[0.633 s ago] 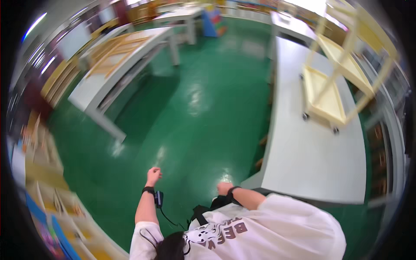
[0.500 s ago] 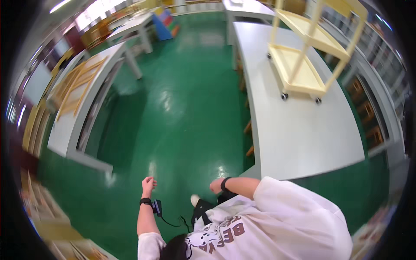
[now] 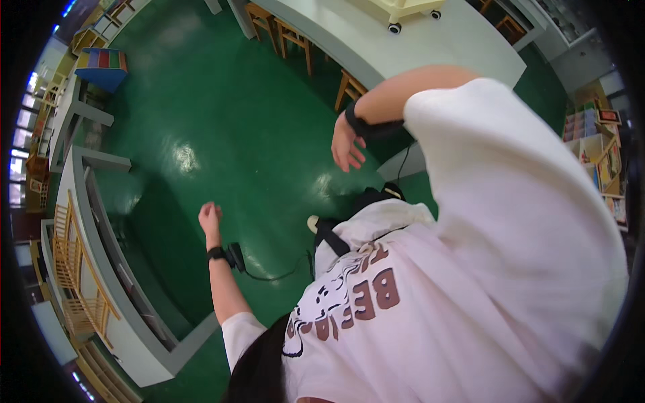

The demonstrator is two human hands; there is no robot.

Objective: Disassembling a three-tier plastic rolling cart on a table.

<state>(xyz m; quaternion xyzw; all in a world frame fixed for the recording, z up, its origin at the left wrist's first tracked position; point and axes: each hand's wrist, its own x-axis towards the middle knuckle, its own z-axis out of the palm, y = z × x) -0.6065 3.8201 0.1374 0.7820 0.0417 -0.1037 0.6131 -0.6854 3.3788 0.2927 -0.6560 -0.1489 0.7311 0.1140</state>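
Green glossy floor [image 3: 222,127] filled most of the view, with light glare spots on it. Person in a pale pink printed T-shirt [image 3: 470,282] looked down over own torso. Left hand [image 3: 210,216] hung out over the floor at centre-left, fingers curled into a loose fist, grip clenched on nothing visible. Black wrist strap [image 3: 216,253] sat on the left wrist, with a small black device [image 3: 235,256] just beside it and a thin black cable [image 3: 275,275] running right toward the torso. Right hand [image 3: 347,144] was raised further off, above the floor, fingers slack and pointing down, grip released, holding nothing. Black wristband [image 3: 369,127] wrapped the right wrist. Both hands well apart from each other, neither touching any object.

Long grey-white counter [image 3: 403,47] ran across the far side, its near end just beyond the right forearm. Wooden chairs [image 3: 295,37] tucked under its left edge. Caster wheels of a yellow cart [image 3: 394,28] stood on the counter at the far edge. Grey counter [image 3: 101,269] with a wooden rack [image 3: 70,269] stretched along the left side. Coloured bin unit [image 3: 104,64] at far left. Bookshelves [image 3: 601,154] at right. Shoe tip [image 3: 312,221] showed near the torso on the floor.
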